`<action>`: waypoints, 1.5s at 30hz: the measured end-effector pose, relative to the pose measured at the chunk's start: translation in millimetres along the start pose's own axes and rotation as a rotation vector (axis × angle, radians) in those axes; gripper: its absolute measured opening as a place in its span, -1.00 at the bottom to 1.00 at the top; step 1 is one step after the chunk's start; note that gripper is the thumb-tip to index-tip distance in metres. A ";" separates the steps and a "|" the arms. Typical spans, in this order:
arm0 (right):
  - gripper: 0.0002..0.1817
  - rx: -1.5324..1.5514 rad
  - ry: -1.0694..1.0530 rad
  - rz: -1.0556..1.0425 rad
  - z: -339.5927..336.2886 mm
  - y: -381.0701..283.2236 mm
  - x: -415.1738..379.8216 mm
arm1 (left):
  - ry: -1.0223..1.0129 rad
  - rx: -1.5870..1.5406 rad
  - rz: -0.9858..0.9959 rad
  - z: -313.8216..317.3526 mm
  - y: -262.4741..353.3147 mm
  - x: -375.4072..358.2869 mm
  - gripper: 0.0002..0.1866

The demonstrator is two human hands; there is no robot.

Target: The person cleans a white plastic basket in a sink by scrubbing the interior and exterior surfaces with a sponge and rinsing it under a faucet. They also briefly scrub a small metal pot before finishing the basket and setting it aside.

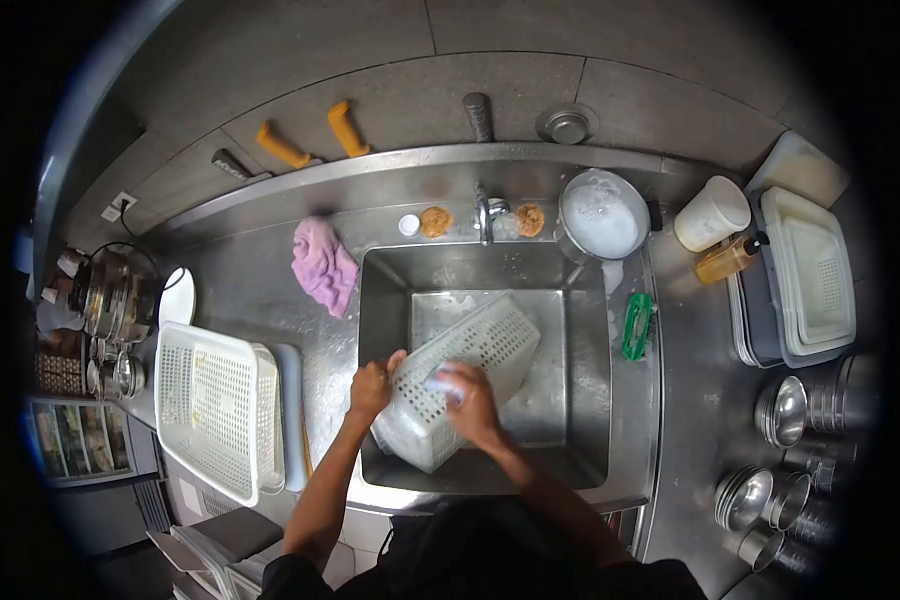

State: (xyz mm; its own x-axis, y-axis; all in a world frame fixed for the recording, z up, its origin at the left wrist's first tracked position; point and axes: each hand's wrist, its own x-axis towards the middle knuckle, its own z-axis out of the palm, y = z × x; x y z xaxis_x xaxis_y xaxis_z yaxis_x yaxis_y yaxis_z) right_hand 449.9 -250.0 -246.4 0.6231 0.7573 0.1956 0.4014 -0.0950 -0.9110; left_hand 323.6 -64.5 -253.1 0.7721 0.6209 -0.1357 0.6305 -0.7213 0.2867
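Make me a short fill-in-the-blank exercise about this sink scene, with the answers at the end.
1. The bare hand holding a small pale item at the white perforated plastic basket is the person's ____ hand.
2. The crumpled pinkish-purple cloth lies to the ____ of the rectangular steel sink.
3. Along the grey tiled wall, the number of bright orange handles is ____.
4. The narrow item on the counter just right of the sink is coloured ____.

Answers: right; left; two; green.
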 end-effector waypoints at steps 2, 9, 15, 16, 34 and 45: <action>-0.58 -0.010 0.097 0.035 -46.9 -0.7 45.8 | -0.129 -0.015 -0.162 -23.7 15.7 -1.1 -0.45; -0.65 -0.667 0.395 -0.045 -227.1 49.8 222.6 | -0.409 0.045 -0.230 -23.0 60.4 47.2 -0.38; -0.42 -0.889 0.019 0.378 -237.5 120.1 248.6 | -0.584 -0.186 -0.227 2.8 81.0 82.6 -0.40; -0.38 -0.943 -0.044 0.454 -240.0 127.3 251.5 | -0.534 -0.200 -0.145 12.8 72.9 77.7 -0.38; -0.51 -0.387 -0.059 -0.437 -14.2 93.1 -14.2 | -0.463 -0.658 -0.330 100.6 63.4 20.8 -0.04; -0.65 -0.531 -0.024 -0.076 17.5 82.9 -15.0 | -0.175 -0.652 0.053 171.8 29.4 7.9 -0.46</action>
State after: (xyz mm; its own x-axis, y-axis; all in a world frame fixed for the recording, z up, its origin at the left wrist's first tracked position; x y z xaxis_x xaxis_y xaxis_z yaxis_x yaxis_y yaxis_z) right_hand 462.1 -257.9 -331.1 0.5663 0.7886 0.2396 0.7327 -0.3487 -0.5844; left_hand 362.0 -133.6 -408.7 0.8368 0.4911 -0.2419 0.4565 -0.3822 0.8034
